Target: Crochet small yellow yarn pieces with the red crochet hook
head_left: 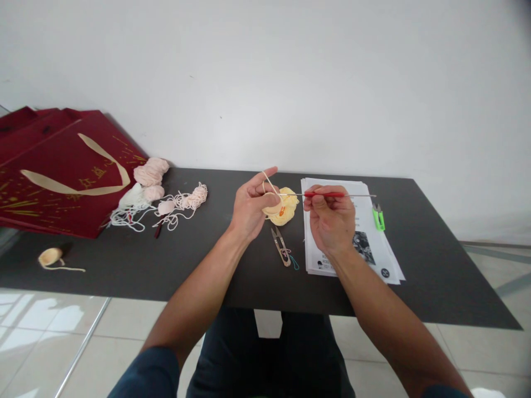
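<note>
My left hand pinches a small cream crochet piece, its index finger raised with a strand of yarn looped over it. In my right hand is a crochet hook with a red handle, held level. The hook's thin metal end points left and meets the crochet piece; its other end sticks out to the right. Behind the piece lies a yellow ball of yarn, partly hidden by my left hand. A pair of thread snips rests on the table below it.
Printed sheets lie under my right hand, with green-handled snips at their right edge. Dark red gift bags, pink yarn and tangled white yarn sit on the left. A cream crochet cup lies near the front left edge.
</note>
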`<state>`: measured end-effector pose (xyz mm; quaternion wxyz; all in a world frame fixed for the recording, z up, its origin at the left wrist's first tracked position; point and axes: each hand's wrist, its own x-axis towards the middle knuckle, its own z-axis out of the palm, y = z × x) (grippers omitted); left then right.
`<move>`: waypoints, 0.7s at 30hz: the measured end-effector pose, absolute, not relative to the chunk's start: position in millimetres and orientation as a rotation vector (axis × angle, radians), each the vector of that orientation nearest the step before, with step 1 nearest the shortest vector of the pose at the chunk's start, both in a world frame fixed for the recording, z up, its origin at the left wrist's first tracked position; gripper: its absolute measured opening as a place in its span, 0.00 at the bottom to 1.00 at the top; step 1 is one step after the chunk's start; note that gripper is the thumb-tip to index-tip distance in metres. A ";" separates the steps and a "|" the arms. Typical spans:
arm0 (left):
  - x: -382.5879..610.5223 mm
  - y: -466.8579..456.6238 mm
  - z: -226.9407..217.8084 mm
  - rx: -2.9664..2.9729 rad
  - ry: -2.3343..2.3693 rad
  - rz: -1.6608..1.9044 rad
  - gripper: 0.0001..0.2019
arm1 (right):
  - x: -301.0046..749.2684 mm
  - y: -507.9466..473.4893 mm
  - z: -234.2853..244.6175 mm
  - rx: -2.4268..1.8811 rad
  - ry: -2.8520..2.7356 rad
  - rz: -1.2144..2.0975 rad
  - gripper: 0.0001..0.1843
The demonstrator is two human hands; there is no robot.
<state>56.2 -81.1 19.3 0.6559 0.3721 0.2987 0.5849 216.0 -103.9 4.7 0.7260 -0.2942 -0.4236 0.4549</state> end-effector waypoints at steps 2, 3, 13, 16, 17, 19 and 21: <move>54.1 -80.2 19.9 0.863 0.684 1.304 0.31 | 216.2 -104.2 4.8 -0.647 -0.952 1.000 0.09; 53.1 -79.7 20.3 0.869 0.686 1.289 0.31 | 216.4 -104.4 4.8 -0.649 -0.959 1.000 0.09; 44.1 -75.7 22.0 0.863 0.617 1.122 0.27 | 218.7 -105.8 4.8 -0.636 -1.015 1.015 0.09; 42.6 -75.4 21.4 0.852 0.590 1.094 0.26 | 219.8 -105.3 5.8 -0.641 -1.011 1.044 0.10; 42.4 -75.3 21.2 0.847 0.580 1.088 0.26 | 220.3 -104.9 6.3 -0.642 -0.999 1.068 0.11; 42.6 -75.2 20.7 0.840 0.553 1.085 0.25 | 221.1 -104.2 7.1 -0.646 -0.951 1.141 0.12; 43.6 -75.3 20.0 0.834 0.518 1.102 0.23 | 221.5 -103.3 7.5 -0.653 -0.866 1.249 0.13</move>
